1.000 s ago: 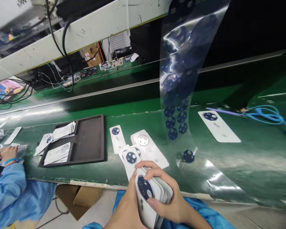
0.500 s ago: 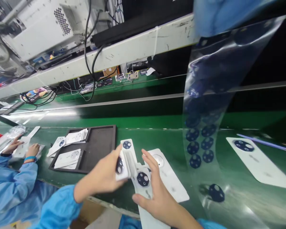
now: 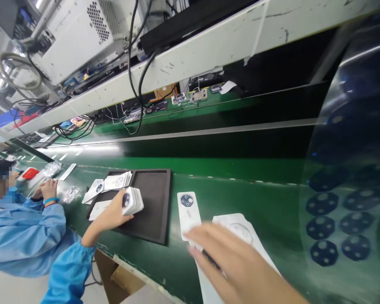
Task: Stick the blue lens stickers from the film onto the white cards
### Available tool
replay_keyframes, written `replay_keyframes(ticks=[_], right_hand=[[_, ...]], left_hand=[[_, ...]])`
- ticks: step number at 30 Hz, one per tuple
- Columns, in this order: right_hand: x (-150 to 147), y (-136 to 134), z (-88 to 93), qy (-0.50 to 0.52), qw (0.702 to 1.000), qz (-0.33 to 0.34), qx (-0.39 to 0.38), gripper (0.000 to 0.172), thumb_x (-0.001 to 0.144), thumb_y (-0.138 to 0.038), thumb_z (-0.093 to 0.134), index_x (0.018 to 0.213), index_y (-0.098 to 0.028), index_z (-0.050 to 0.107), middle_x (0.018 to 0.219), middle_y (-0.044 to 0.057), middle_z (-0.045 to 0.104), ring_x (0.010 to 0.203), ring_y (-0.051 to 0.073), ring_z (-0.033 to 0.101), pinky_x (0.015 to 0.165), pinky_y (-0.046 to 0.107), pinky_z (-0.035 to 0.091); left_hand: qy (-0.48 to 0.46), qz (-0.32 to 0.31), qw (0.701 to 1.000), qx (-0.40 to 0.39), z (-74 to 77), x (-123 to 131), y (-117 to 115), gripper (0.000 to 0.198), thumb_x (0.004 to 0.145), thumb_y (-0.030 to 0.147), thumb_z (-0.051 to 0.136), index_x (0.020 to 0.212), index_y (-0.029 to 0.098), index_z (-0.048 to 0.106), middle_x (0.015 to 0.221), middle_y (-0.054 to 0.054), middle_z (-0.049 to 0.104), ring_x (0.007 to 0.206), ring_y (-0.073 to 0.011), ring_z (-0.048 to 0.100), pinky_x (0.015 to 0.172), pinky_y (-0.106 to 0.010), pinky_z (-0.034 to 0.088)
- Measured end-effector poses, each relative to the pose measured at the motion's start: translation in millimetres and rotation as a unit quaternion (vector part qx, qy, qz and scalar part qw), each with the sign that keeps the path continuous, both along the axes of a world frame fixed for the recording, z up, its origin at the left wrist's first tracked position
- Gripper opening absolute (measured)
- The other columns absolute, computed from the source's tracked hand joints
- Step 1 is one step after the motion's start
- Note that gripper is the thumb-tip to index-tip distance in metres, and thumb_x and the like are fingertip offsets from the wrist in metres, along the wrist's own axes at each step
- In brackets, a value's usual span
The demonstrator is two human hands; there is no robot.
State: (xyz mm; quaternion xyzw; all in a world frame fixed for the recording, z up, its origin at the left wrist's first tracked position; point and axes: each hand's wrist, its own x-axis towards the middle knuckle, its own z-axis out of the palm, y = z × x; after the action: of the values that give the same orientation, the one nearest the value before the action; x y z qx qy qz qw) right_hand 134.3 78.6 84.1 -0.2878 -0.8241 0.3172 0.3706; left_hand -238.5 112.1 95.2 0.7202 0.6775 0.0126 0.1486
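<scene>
My left hand (image 3: 111, 214) is closed around a stack of white phone back covers (image 3: 136, 202) with dark round camera patches. It holds the stack above the black tray (image 3: 168, 202), near its middle. My right hand (image 3: 237, 261) is stretched out with nothing visibly gripped, slightly blurred, over a long white cover (image 3: 205, 283) whose patch is mostly hidden beneath the fingers. Just beyond the fingertips lies a small white cover (image 3: 184, 217) with a dark patch. Beside the hand are larger white covers (image 3: 256, 240) with a pale ring.
More white covers (image 3: 115, 181) lie in the tray's left compartments. A clear film with dark round stickers (image 3: 324, 228) hangs at the right. A co-worker in a blue sleeve (image 3: 50, 219) works at the left. Black cables (image 3: 142, 84) droop from the shelf (image 3: 190, 55).
My left hand has carried the stack of covers leftward from beside my right hand to above the tray. My right hand has come down over the long cover. The view has shifted left.
</scene>
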Motion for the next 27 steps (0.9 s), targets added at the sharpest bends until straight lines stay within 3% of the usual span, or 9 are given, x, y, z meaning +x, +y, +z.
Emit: replay_keyframes(ticks=[2, 4, 6, 9, 13, 18, 23, 27], right_hand=[[-39, 58, 36.5, -0.144, 0.989, -0.019, 0.019, 0.028, 0.105, -0.026, 0.047, 0.111, -0.024, 0.073, 0.104, 0.013, 0.07, 0.095, 0.032, 0.067, 0.084, 0.049, 0.055], [-87, 115, 48.0, -0.218, 0.976, -0.012, 0.02, 0.028, 0.104, -0.022, 0.048, 0.098, -0.014, 0.074, 0.1, 0.016, 0.07, 0.096, 0.032, 0.067, 0.089, 0.05, 0.053], [-132, 160, 36.3, -0.264, 0.964, 0.013, 0.028, 0.02, 0.103, -0.028, 0.057, 0.105, -0.013, 0.071, 0.107, 0.012, 0.07, 0.101, 0.028, 0.067, 0.092, 0.047, 0.054], [-175, 198, -1.3, -0.322, 0.944, 0.053, 0.056, 0.028, 0.1, -0.036, 0.066, 0.121, -0.016, 0.064, 0.122, 0.009, 0.066, 0.106, 0.024, 0.066, 0.092, 0.045, 0.057], [-198, 214, -41.3, -0.374, 0.918, 0.081, 0.108, 0.03, 0.1, -0.034, 0.066, 0.124, -0.016, 0.063, 0.127, 0.01, 0.064, 0.11, 0.026, 0.065, 0.094, 0.047, 0.056], [-214, 218, -59.6, -0.403, 0.896, 0.107, 0.15, 0.031, 0.099, -0.033, 0.067, 0.124, -0.014, 0.063, 0.126, 0.011, 0.063, 0.11, 0.026, 0.065, 0.093, 0.046, 0.057], [-234, 218, -53.7, -0.39, 0.903, 0.092, 0.156, 0.032, 0.1, -0.034, 0.066, 0.124, -0.014, 0.063, 0.123, 0.011, 0.065, 0.104, 0.024, 0.067, 0.09, 0.044, 0.058], [-283, 210, -30.0, -0.347, 0.919, 0.101, 0.16, 0.031, 0.101, -0.035, 0.064, 0.126, -0.017, 0.062, 0.124, 0.009, 0.064, 0.105, 0.024, 0.066, 0.089, 0.045, 0.058]], left_hand=[[0.008, -0.024, 1.0, -0.014, -16.4, 8, -8, 0.086, 0.071, 0.024, 0.075, 0.144, 0.017, 0.029, 0.147, -0.018, 0.045, 0.137, -0.032, 0.046, 0.117, -0.045, 0.034], [0.02, -0.047, 0.998, -0.034, -28.9, 14, -7, 0.082, 0.068, 0.019, 0.076, 0.14, 0.019, 0.036, 0.141, -0.015, 0.05, 0.132, -0.0328, 0.049, 0.114, -0.046, 0.037], [0.035, -0.067, 0.996, -0.057, -36.0, 16, -1, 0.081, 0.066, 0.018, 0.077, 0.137, 0.019, 0.04, 0.135, -0.015, 0.053, 0.128, -0.0339, 0.052, 0.11, -0.047, 0.04], [0.058, -0.082, 0.991, -0.087, -38.7, 17, 7, 0.081, 0.065, 0.021, 0.08, 0.137, 0.018, 0.042, 0.132, -0.014, 0.054, 0.123, -0.0341, 0.055, 0.105, -0.047, 0.043], [0.08, -0.087, 0.986, -0.115, -39.5, 18, 13, 0.082, 0.067, 0.025, 0.081, 0.138, 0.016, 0.041, 0.131, -0.014, 0.053, 0.119, -0.0322, 0.055, 0.101, -0.048, 0.045], [0.091, -0.087, 0.982, -0.14, -41.7, 21, 16, 0.079, 0.069, 0.028, 0.081, 0.136, 0.017, 0.042, 0.132, -0.014, 0.052, 0.114, -0.0312, 0.056, 0.1, -0.05, 0.045], [0.075, -0.083, 0.984, -0.139, -41.4, 23, 13, 0.082, 0.064, 0.024, 0.081, 0.136, 0.016, 0.041, 0.13, -0.017, 0.051, 0.116, -0.0376, 0.056, 0.1, -0.051, 0.045], [0.048, -0.07, 0.988, -0.13, -44.3, 26, 14, 0.084, 0.065, 0.023, 0.084, 0.138, 0.015, 0.043, 0.13, -0.017, 0.053, 0.116, -0.0384, 0.057, 0.1, -0.053, 0.046]])
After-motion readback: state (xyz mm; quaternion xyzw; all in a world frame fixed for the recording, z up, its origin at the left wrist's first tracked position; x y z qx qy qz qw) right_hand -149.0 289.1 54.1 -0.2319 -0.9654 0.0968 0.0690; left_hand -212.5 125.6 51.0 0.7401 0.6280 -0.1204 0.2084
